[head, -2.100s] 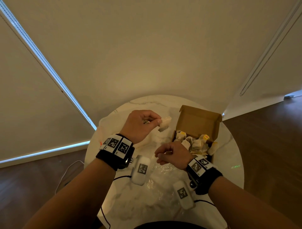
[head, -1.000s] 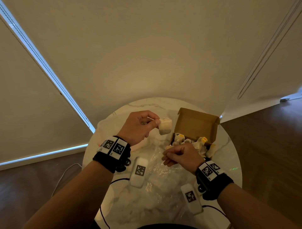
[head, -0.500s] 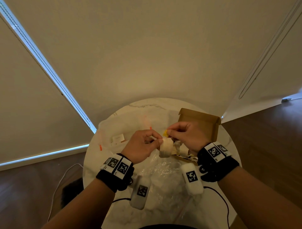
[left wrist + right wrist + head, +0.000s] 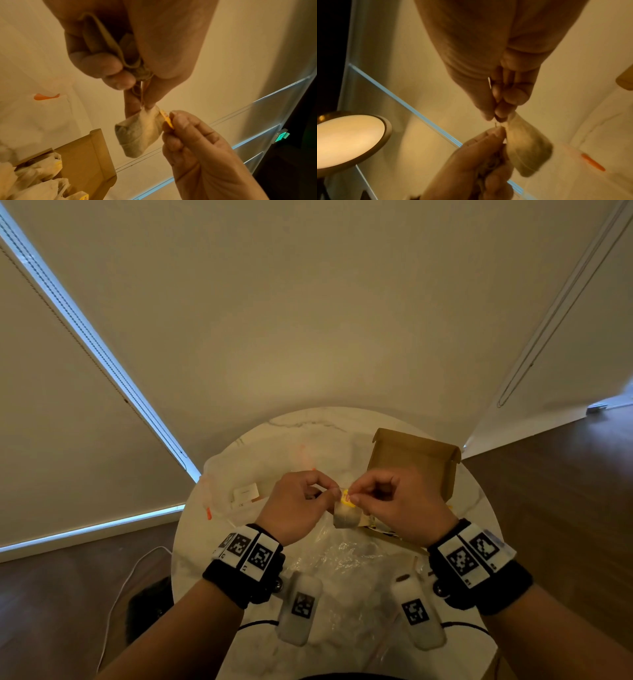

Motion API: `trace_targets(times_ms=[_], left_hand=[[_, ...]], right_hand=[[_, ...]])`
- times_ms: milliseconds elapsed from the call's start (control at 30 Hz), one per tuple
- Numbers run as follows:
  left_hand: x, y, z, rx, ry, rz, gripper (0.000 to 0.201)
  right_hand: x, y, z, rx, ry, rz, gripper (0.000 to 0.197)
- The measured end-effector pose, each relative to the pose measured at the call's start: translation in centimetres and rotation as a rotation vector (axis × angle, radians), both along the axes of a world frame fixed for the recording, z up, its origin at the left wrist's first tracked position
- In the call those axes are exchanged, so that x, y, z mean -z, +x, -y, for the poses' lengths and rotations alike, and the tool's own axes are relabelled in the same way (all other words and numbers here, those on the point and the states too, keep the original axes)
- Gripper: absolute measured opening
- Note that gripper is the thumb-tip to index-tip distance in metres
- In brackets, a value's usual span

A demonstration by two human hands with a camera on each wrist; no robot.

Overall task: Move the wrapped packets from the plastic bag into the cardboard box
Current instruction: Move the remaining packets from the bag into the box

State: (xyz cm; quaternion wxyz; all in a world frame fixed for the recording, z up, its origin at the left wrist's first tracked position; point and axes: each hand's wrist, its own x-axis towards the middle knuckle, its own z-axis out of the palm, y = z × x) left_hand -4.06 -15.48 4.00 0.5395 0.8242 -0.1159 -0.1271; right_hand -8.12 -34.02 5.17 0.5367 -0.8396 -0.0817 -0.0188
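A pale wrapped packet (image 4: 346, 517) hangs in the air between my hands, above the near left corner of the open cardboard box (image 4: 414, 460). My left hand (image 4: 330, 494) pinches the packet's gathered top (image 4: 147, 108), and some pale bands sit tucked under its curled fingers. My right hand (image 4: 352, 496) pinches the small yellow tag (image 4: 166, 120) at that same top. The packet (image 4: 529, 148) shows beside both pinches in the right wrist view. Several wrapped packets (image 4: 34, 175) lie in the box. The clear plastic bag (image 4: 342, 570) lies crumpled on the table below my wrists.
The round marble table (image 4: 291, 436) carries a small white card (image 4: 245, 494) and orange bits (image 4: 209, 513) at the left. A wall and blinds stand just behind the table. A white cable (image 4: 116, 594) runs over the dark wooden floor at the left. A round lamp (image 4: 347, 138) glows nearby.
My right hand rose from the bag to the packet held by my left hand and took hold of its yellow tag. Over the last half second both hands stayed almost still.
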Motion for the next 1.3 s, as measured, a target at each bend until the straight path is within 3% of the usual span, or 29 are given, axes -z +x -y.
trace_targets(times_ms=[133,367,533,867,933,1167,1300], left_hand=[[-0.1,0.2,0.0,0.04,0.024,0.027,0.01],[0.1,0.2,0.0,0.09,0.041,0.074,0.011],[-0.1,-0.1,0.0,0.082,0.01,0.083,0.008],[-0.2,-1.0,-0.8,0.042,-0.087,0.016,0.008],[-0.3,-1.1,-1.0,0.034,-0.176,-0.033,0.016],[-0.6,-1.0,-1.0,0.018,-0.427,-0.432,0.085],[-0.5,-0.7,-0.8,0.013,-0.505,-0.512,0.095]], right_hand=[[0.8,-0.7,0.4,0.039,-0.133,0.056,0.022],[0.9,-0.6,0.1,0.043,-0.273,0.045,0.026],[1.6,-0.2,-0.3,0.122,-0.149,0.025,0.009],[1.8,-0.2,-0.4,0.172,0.26,-0.176,0.003],[1.9,-0.2,-0.3,0.186,0.297,-0.193,0.008],[2.4,0.2,-0.5,0.244,0.298,-0.18,0.02],[2.4,0.1,-0.8,0.291,0.169,-0.046,0.009]])
